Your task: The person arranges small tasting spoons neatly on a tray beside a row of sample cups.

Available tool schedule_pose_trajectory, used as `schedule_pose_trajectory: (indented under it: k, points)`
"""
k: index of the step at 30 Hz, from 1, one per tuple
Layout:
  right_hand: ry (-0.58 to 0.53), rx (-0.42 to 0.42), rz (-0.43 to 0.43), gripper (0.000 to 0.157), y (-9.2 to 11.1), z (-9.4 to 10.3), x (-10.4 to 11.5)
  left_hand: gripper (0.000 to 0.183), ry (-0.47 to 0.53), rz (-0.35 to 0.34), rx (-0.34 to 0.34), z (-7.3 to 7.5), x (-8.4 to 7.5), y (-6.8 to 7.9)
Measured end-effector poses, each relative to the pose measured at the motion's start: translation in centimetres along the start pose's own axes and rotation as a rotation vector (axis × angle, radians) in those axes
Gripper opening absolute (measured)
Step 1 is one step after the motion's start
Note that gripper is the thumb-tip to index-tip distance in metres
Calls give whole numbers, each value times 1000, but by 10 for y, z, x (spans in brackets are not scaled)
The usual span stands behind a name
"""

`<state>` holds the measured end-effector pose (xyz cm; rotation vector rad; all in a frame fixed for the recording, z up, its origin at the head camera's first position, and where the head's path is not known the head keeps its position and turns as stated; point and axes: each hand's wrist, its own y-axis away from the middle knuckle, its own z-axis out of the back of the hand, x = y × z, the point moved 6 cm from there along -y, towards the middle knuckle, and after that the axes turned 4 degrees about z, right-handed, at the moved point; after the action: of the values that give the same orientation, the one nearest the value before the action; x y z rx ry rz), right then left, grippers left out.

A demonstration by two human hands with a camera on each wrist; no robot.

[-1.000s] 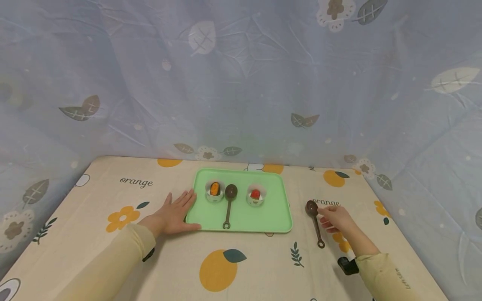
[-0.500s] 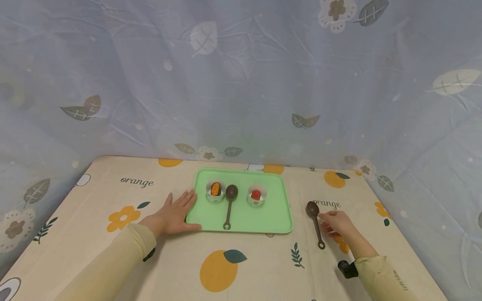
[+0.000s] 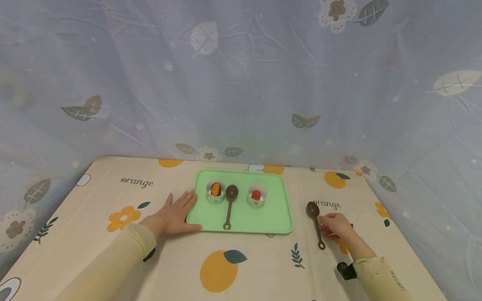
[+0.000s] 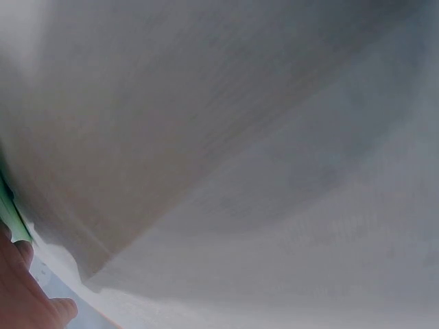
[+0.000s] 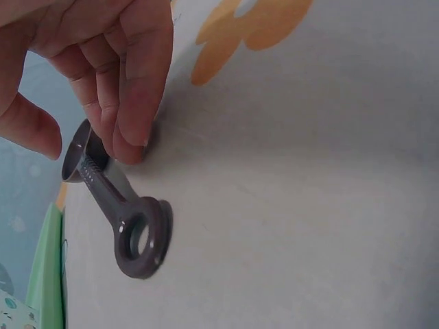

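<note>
My left hand [image 3: 174, 215] lies with straight, spread fingers against the left edge of a light green tray [image 3: 260, 221]. In the left wrist view only part of that hand [image 4: 27, 291] shows, beside a sliver of green tray [image 4: 14, 216]. A dark brown long-handled spoon [image 3: 316, 225] lies on the cloth right of the tray. My right hand [image 3: 337, 225] is beside its handle, just below the bowl. In the right wrist view, the thumb and fingers of the right hand [image 5: 103, 75] stand apart around the spoon [image 5: 103, 188], without a visible pinch.
On the tray, a second brown spoon [image 3: 229, 209] lies between two small white cups. The left cup [image 3: 215, 198] holds an orange and black piece; the right cup [image 3: 256, 201] holds a red-topped piece. A patterned curtain [image 3: 241, 104] rises behind the printed tablecloth [image 3: 263, 271].
My right hand has shifted slightly toward the near side along the spoon. The left hand, the tray and both spoons stay where they were.
</note>
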<state>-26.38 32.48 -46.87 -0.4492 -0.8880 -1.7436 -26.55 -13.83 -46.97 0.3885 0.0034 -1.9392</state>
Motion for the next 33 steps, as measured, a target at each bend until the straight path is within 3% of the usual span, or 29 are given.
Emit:
schedule_pose_trajectory:
  k: [11,20,33]
  points:
    - [50,0,5,32,-3,-7,5,101,-8,7,3,-1,2,-1]
    - [49,-21,38,18,-6,-16,6,101,4,2,4,-1,2,-1]
    - [-91,48,-27,18,-3,-20,4,101,1,3,4,0,1,0]
